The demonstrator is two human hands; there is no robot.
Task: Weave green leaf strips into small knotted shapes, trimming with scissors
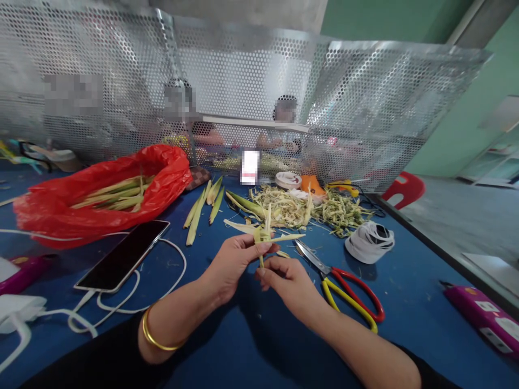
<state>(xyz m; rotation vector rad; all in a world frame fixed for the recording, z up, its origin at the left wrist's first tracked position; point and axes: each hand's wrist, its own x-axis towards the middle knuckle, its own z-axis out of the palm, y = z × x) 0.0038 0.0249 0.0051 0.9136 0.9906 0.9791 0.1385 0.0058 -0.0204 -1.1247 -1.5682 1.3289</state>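
Observation:
My left hand (234, 260) pinches a small piece woven from pale green leaf strips (263, 234), whose strip ends stick out to both sides and upward. Just below it, my right hand (286, 278) has its fingertips closed on the strip end that hangs down from the weave. To the right of my right hand lie scissors (330, 270) with one red and one yellow handle, blades slightly apart. Behind the weave, a wide green leaf piece (245, 204) rests beside a heap of shredded leaf scraps (279, 205).
A red plastic bag (48, 208) of long leaves stands at left, near a charging tablet (124, 256) and white cable. Loose leaf pieces (197, 216), a tape roll (288, 180) and a white strappy bundle (370, 242) lie around. A perforated metal screen (243, 70) rises behind; people sit beyond it.

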